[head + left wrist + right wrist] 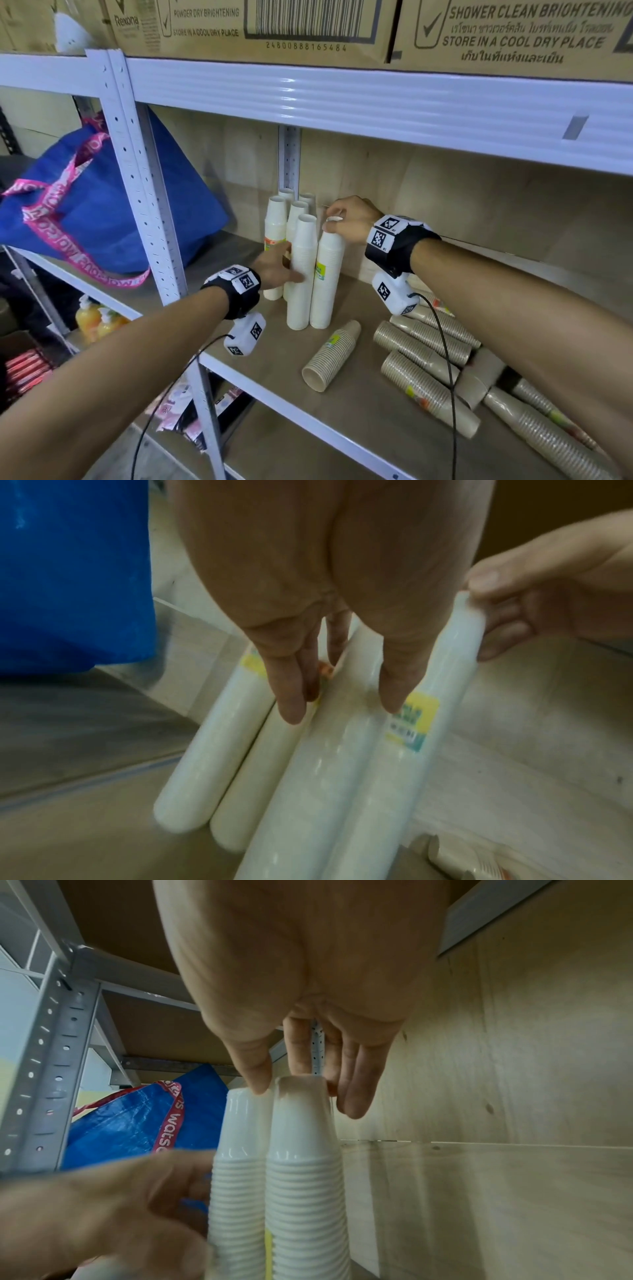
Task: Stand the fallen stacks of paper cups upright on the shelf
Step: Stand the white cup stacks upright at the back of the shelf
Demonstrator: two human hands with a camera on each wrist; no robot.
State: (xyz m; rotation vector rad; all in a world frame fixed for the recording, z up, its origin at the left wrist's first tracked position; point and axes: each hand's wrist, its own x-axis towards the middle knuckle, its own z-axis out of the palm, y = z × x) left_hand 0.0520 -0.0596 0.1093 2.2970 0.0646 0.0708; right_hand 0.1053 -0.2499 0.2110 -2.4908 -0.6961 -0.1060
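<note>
Several white paper cup stacks stand upright, rims down, at the back left of the shelf [356, 431]. My right hand [330, 219] [304, 1096] pinches the top of the front right white stack [327, 284] [308, 1177], which carries a yellow-green label. My left hand [291, 270] [342, 710] holds the neighbouring front left white stack [301, 291] [329, 764] at mid height, thumb on one side and fingers on the other. Brown cup stacks lie fallen: a short one [332, 356] in front, longer ones [428, 337] [431, 394] [548, 442] to the right.
A blue bag with pink straps [85, 212] fills the left bay behind the white shelf post [144, 192]. Cardboard boxes [274, 27] sit on the shelf above. Orange soap bottles [99, 322] stand on a lower shelf at left.
</note>
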